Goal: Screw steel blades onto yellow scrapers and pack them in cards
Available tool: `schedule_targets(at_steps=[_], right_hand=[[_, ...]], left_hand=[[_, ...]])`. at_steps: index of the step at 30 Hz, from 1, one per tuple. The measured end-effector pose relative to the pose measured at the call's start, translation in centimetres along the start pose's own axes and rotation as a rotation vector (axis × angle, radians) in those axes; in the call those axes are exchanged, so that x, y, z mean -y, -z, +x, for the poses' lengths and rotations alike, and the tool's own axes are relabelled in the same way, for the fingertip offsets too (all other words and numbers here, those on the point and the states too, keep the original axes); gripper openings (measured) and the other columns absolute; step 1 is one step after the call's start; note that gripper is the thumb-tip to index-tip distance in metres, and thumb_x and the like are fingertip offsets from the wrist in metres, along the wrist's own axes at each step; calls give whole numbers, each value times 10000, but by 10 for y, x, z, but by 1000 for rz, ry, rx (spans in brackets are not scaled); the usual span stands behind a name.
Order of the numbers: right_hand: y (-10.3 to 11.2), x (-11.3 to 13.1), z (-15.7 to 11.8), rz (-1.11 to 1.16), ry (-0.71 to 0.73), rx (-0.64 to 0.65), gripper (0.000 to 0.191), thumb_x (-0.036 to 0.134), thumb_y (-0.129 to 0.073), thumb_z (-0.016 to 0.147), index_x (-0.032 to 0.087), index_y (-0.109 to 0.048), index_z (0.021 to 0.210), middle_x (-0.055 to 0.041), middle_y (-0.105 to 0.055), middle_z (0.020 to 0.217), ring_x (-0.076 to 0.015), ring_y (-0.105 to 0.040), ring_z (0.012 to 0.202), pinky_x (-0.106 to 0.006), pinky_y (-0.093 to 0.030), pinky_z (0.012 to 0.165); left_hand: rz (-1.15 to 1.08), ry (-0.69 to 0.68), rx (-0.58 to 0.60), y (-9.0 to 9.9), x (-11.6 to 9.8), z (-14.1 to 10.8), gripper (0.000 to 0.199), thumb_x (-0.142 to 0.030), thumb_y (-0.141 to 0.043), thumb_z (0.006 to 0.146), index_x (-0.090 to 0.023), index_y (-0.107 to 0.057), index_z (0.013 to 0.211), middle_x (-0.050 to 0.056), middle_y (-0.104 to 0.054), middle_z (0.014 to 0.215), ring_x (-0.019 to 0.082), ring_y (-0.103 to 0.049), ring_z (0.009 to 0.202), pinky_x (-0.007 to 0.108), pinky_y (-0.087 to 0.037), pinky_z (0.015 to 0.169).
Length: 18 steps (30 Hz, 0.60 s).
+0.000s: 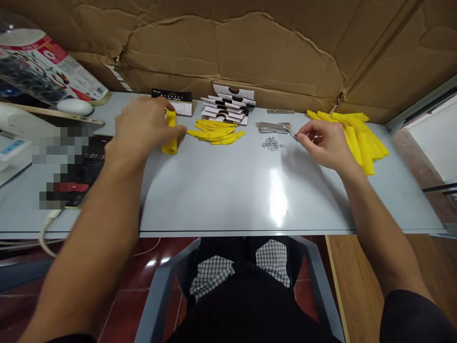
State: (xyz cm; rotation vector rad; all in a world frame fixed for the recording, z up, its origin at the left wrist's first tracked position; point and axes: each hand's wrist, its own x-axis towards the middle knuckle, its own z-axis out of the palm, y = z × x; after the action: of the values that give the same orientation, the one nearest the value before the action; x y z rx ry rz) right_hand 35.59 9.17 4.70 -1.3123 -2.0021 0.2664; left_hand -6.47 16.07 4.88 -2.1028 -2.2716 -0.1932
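1. While the left hand (pixel 141 125) grasps a rolled yellow strip (pixel 171 140) toward the far edge of the table (pixel 214 200), the right hand (pixel 323 143) pinches a slim metal tool (pixel 290 132), possibly tweezers.
2. By the tool's tip, flat silvery strips (pixel 272 127) lie near the far edge; a heap of small metal pieces (pixel 272 144) sits just on their near side.
3. More yellow strips (pixel 361 140) fan out near the far right corner.

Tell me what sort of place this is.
Probably a makeshift workbench, perhaps in a home or small workshop: a pile of small metal parts and flat yellow pieces lie on a grey table, with creased cardboard standing behind it.
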Motion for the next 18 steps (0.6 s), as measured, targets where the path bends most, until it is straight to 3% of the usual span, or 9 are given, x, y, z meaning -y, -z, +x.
schedule_targets(at_steps=[4, 7, 9, 12, 16, 18], right_hand=[[13, -4, 2, -69, 26, -19, 113, 236, -697, 924, 227, -739, 820, -26, -746, 775, -157, -611, 633, -354, -525, 664], [40, -20, 5, -208, -25, -114, 76, 191, -723, 914, 183, -766, 851, -79, -778, 810, -149, -627, 659, -351, -500, 695], [63, -38, 6, -361, -173, -208, 78, 180, -753, 904, 139, -792, 850, -112, -781, 783, -129, -597, 634, -370, -476, 724], [90, -66, 3, -597, -382, -202, 147, 220, -761, 926, 107, -854, 910, -136, -800, 833, -118, -541, 663, -416, -449, 820], [102, -93, -7, -700, -606, -100, 320, 406, -793, 945, 106, -881, 1013, -163, -781, 871, -166, -545, 770, -407, -385, 740], [104, -106, -12, -727, -622, -109, 372, 473, -819, 924, 115, -879, 1006, -174, -767, 872, -169, -517, 761, -389, -369, 709]], left_hand=[[27, -11, 64, 0, 4, 2, 720, -454, -725, 800, -179, -687, 1464, 203, -736, 1390, 461, -658, 1317, 583, -534, 1121], [54, 5, 68, 0, 5, 4, 654, -344, -688, 805, -183, -693, 1439, 150, -784, 1327, 399, -677, 1317, 505, -531, 1134], [68, 39, 89, 1, 4, 4, 634, -329, -692, 803, -196, -694, 1423, 109, -792, 1331, 366, -680, 1326, 469, -531, 1134], [84, 104, 105, 3, 2, 5, 668, -352, -713, 760, -225, -690, 1415, 74, -782, 1360, 357, -681, 1316, 440, -546, 1096], [57, 71, 19, 3, 5, 2, 710, -537, -685, 777, -216, -705, 1410, 99, -778, 1324, 375, -698, 1274, 462, -540, 1114], [3, 21, -72, 3, 4, -2, 756, -640, -585, 819, -187, -708, 1412, 124, -771, 1307, 368, -679, 1310, 467, -508, 1167]])
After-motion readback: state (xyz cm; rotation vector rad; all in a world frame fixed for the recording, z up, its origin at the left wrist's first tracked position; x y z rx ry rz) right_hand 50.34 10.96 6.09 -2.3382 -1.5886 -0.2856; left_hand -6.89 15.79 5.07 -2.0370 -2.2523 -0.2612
